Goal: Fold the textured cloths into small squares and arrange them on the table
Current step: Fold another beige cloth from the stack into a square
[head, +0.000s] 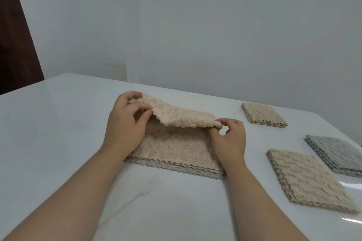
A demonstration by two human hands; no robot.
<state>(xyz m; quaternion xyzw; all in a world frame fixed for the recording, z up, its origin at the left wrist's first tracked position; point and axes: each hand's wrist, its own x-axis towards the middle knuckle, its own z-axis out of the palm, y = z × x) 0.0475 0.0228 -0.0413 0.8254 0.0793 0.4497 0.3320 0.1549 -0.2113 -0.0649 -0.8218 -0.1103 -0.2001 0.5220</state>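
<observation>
Head view, item one: what is it, and where?
— Beige fleecy textured cloth with a grey scalloped underside. It lies at the middle of the white marble-patterned table, far edge raised above the near part.

Held how?
— Left hand: thumb and fingers pinch the raised left corner. Right hand: fingertips pinch the raised right corner. Both grips are narrow and take cloth alone.

Handling notes?
— Judged light, soft and wholly limp; the raised span sags between the hands. The pile looks grippy rather than slippery, and nothing is fragile. Best taken at the two corners of one edge and kept level, so that edge meets the near scalloped edge squarely. A mid-edge hold would likely let the corners droop.

Other stock?
— To the right, each apart from the others: folded beige square, farthest; second folded beige square, nearest; folded grey square at the table's right edge.
</observation>
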